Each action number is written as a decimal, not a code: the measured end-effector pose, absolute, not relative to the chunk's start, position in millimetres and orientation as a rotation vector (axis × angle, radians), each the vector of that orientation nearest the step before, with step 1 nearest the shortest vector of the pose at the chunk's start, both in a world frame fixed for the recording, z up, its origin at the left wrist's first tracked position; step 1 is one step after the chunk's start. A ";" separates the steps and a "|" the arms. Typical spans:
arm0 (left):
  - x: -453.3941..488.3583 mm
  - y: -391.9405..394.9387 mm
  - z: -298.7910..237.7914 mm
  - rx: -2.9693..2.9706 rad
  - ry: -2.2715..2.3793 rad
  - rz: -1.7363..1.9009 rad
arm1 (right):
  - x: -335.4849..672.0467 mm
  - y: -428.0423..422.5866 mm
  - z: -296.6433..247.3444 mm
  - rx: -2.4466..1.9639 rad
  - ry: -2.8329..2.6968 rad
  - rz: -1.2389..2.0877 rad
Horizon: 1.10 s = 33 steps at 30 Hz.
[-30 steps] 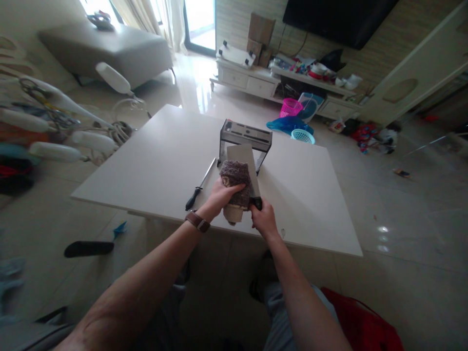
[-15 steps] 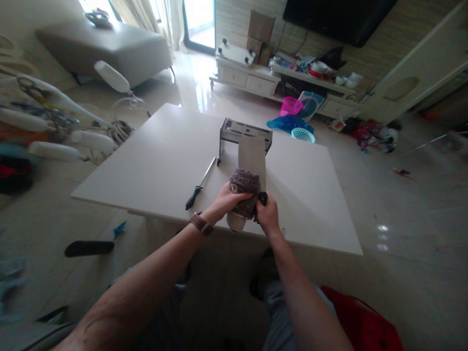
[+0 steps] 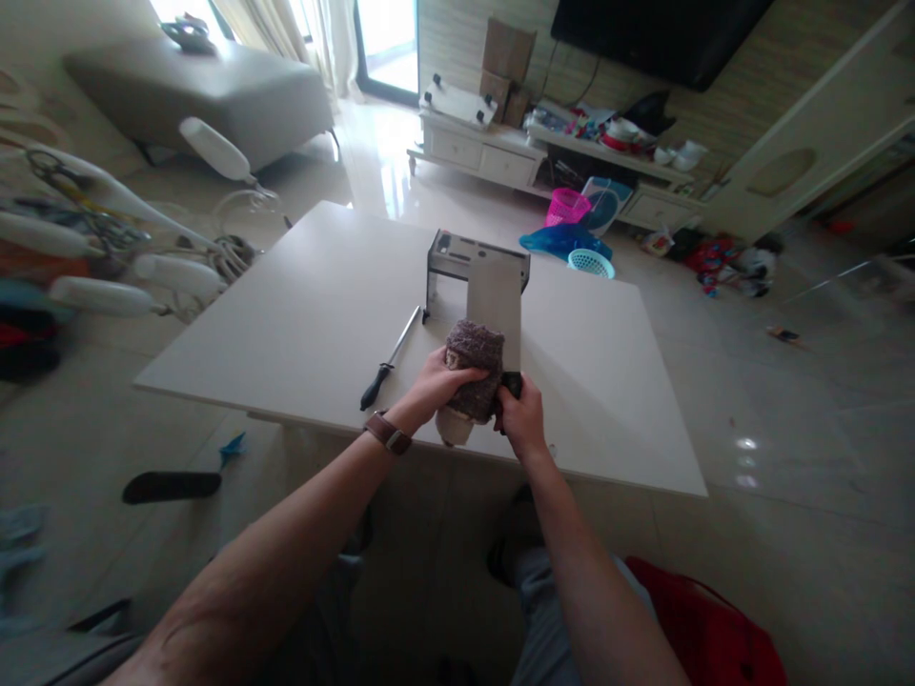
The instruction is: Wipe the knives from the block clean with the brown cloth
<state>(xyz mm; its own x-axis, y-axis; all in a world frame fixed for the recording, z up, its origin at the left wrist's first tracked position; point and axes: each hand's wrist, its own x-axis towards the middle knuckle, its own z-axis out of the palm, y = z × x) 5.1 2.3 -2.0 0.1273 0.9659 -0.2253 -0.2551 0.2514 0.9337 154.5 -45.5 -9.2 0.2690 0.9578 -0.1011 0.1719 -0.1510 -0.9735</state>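
Observation:
My right hand (image 3: 521, 415) is closed round the black handle of a cleaver, whose broad grey blade (image 3: 493, 300) points away from me above the white table. My left hand (image 3: 439, 383) grips a fuzzy brown cloth (image 3: 475, 348) with a pale end hanging below. The cloth lies against the lower left part of the blade and hides it there. Left of my hands, a sharpening steel (image 3: 390, 358) with a black handle rests on the table. Beyond the blade stands a knife block (image 3: 477, 252) with slots in its top, partly covered by the blade.
The white table (image 3: 286, 314) has its near edge just under my hands. A blue basket (image 3: 591, 264) and a pink basket (image 3: 568, 207) are on the floor behind it. White lamp-like parts with cables (image 3: 178, 276) crowd the left side. A red bag (image 3: 704, 619) lies at lower right.
The cloth and my left hand have shifted slightly up and left along the blade. The blade looks a little turned, and my right hand keeps its grip on the handle.

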 end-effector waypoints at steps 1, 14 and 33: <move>4.6 2.8 -1.9 0.888 1.044 1.075 | 154.8 -45.6 -9.4 -1.556 -1.080 1.000; 1.4 2.9 -0.7 0.765 0.931 1.066 | 160.2 -44.1 -17.4 -1.637 -1.051 0.819; 2.3 5.6 4.0 0.545 0.813 1.166 | 155.8 -45.0 -16.5 -1.573 -0.926 0.953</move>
